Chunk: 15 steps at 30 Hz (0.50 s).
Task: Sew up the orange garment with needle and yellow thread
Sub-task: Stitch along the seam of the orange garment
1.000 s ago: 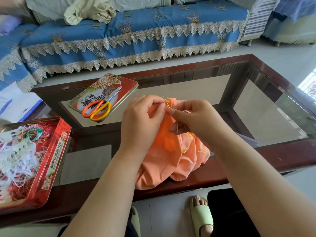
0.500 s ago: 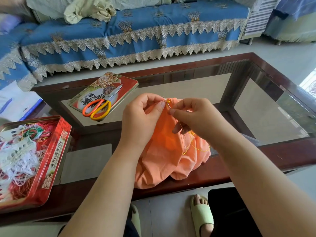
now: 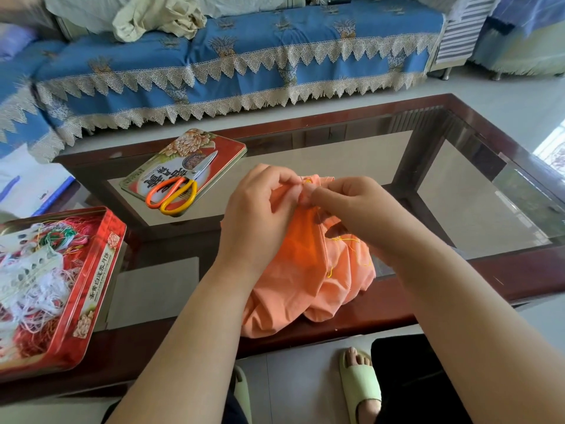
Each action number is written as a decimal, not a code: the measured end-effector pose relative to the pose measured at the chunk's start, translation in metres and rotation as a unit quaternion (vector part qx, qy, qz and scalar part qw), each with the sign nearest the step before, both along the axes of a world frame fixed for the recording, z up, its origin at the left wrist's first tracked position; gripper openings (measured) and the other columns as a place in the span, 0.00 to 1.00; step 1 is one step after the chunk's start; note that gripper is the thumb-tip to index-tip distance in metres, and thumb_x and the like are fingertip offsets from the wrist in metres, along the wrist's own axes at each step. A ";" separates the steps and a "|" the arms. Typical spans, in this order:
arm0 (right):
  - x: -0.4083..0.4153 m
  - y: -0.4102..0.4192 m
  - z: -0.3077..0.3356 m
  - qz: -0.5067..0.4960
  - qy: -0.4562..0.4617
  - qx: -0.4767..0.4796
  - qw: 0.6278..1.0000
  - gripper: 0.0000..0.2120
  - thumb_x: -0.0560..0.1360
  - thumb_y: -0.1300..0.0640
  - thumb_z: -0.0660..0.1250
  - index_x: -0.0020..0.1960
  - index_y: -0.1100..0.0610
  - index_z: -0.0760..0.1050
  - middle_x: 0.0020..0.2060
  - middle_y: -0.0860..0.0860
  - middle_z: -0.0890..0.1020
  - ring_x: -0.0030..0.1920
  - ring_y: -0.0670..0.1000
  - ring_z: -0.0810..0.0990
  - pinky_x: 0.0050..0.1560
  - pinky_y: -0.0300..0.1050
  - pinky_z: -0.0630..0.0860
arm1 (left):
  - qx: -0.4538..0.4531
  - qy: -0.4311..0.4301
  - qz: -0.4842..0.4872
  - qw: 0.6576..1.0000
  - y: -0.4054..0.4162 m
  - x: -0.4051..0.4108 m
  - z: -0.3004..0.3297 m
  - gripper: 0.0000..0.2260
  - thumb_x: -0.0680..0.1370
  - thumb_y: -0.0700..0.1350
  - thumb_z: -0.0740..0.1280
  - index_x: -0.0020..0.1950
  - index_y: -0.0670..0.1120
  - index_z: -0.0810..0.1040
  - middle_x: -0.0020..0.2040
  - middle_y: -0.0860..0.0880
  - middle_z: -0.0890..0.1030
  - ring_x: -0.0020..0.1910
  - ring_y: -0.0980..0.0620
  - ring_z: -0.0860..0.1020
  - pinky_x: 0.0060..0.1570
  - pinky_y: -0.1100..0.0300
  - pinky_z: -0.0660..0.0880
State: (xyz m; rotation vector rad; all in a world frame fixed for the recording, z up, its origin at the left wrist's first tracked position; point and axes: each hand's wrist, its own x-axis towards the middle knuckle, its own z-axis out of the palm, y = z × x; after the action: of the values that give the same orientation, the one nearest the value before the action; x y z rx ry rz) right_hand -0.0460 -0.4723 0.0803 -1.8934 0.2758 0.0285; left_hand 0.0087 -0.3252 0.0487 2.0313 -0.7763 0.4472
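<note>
The orange garment (image 3: 299, 280) lies bunched on the near edge of the glass-topped table (image 3: 477, 209), its top pulled up between both hands. My left hand (image 3: 260, 215) pinches the raised fold of fabric at its top edge. My right hand (image 3: 357, 209) pinches at the same spot, fingertips touching the left hand's; the needle is hidden between the fingers. Yellow thread (image 3: 351, 249) trails in loose loops down the fabric below my right hand.
Orange-and-yellow-handled scissors (image 3: 177, 191) lie on a red tin lid (image 3: 189, 166) at the table's far left. An open red tin (image 3: 55, 283) full of tangled threads sits at the near left. A blue-covered sofa (image 3: 232, 62) stands behind the table. My feet in green slippers (image 3: 360, 390) are below.
My hands have drawn closer together at the top of the fold. The needle tip, seen earlier between the fingertips, is now covered.
</note>
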 end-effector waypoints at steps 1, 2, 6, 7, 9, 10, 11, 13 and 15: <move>-0.001 0.000 0.001 0.022 0.012 -0.004 1.000 0.13 0.77 0.47 0.65 0.42 0.52 0.83 0.37 0.51 0.84 0.38 0.47 0.82 0.39 0.38 0.81 | -0.003 -0.001 0.005 1.000 0.000 0.000 0.000 0.03 0.78 0.42 0.68 0.50 0.45 0.79 0.48 0.51 0.79 0.49 0.54 0.78 0.46 0.52 0.79; -0.001 0.000 0.002 0.039 0.020 -0.006 0.999 0.12 0.76 0.47 0.66 0.41 0.51 0.83 0.37 0.50 0.84 0.38 0.47 0.81 0.39 0.37 0.80 | -0.005 -0.005 0.008 1.000 0.000 0.000 0.000 0.02 0.78 0.42 0.68 0.50 0.45 0.79 0.48 0.51 0.79 0.48 0.54 0.78 0.46 0.53 0.79; 0.000 0.002 0.000 0.025 0.002 -0.002 1.000 0.12 0.76 0.48 0.67 0.39 0.52 0.82 0.34 0.49 0.82 0.35 0.44 0.77 0.36 0.35 0.76 | -0.009 0.009 -0.007 1.000 0.000 0.000 0.002 0.03 0.78 0.41 0.68 0.50 0.47 0.80 0.48 0.52 0.80 0.49 0.56 0.78 0.48 0.55 0.78; 0.000 0.002 0.000 0.010 -0.002 0.008 1.000 0.13 0.76 0.48 0.67 0.38 0.52 0.82 0.34 0.49 0.82 0.34 0.45 0.77 0.37 0.37 0.76 | -0.008 0.020 -0.018 1.000 0.001 0.001 0.002 0.04 0.78 0.41 0.68 0.50 0.48 0.80 0.48 0.53 0.80 0.50 0.56 0.78 0.49 0.55 0.78; 0.000 0.002 0.000 -0.008 -0.008 0.025 1.000 0.13 0.76 0.47 0.67 0.36 0.52 0.82 0.32 0.49 0.81 0.34 0.46 0.76 0.38 0.40 0.75 | -0.006 0.039 -0.039 0.998 0.002 0.002 0.002 0.04 0.78 0.42 0.67 0.50 0.49 0.81 0.48 0.54 0.80 0.51 0.55 0.79 0.52 0.51 0.78; 0.000 0.001 0.001 -0.008 -0.010 0.021 1.000 0.14 0.75 0.46 0.67 0.35 0.51 0.82 0.32 0.50 0.81 0.33 0.46 0.76 0.38 0.41 0.76 | -0.006 0.044 -0.045 0.998 0.002 0.002 0.002 0.04 0.78 0.43 0.67 0.51 0.49 0.81 0.48 0.55 0.80 0.50 0.55 0.79 0.52 0.50 0.77; -0.001 0.000 0.001 -0.004 -0.010 0.006 1.000 0.14 0.75 0.44 0.67 0.35 0.51 0.82 0.32 0.50 0.82 0.33 0.47 0.78 0.39 0.41 0.79 | -0.007 0.050 -0.047 0.998 0.001 0.001 0.002 0.04 0.78 0.43 0.67 0.51 0.49 0.81 0.47 0.56 0.80 0.50 0.57 0.78 0.53 0.51 0.77; -0.002 -0.006 0.004 -0.005 -0.020 -0.046 0.999 0.20 0.71 0.37 0.64 0.39 0.53 0.82 0.35 0.52 0.84 0.38 0.51 0.83 0.44 0.47 0.82 | -0.013 0.075 -0.051 0.996 -0.001 -0.003 0.004 0.03 0.79 0.45 0.68 0.51 0.51 0.80 0.47 0.58 0.80 0.47 0.60 0.78 0.51 0.61 0.76; -0.001 -0.014 0.006 -0.045 -0.046 -0.096 0.993 0.26 0.71 0.34 0.60 0.43 0.55 0.83 0.38 0.56 0.84 0.42 0.57 0.83 0.47 0.55 0.81 | -0.015 0.104 -0.057 0.993 -0.002 -0.007 0.006 0.03 0.78 0.45 0.68 0.51 0.52 0.79 0.47 0.60 0.79 0.48 0.62 0.78 0.47 0.72 0.72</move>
State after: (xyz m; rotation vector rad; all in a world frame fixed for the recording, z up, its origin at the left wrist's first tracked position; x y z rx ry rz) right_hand -0.0466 -0.4858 0.0859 -2.0653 0.3099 -0.1508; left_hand 0.0020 -0.3272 0.0546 1.9558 -0.7479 0.1769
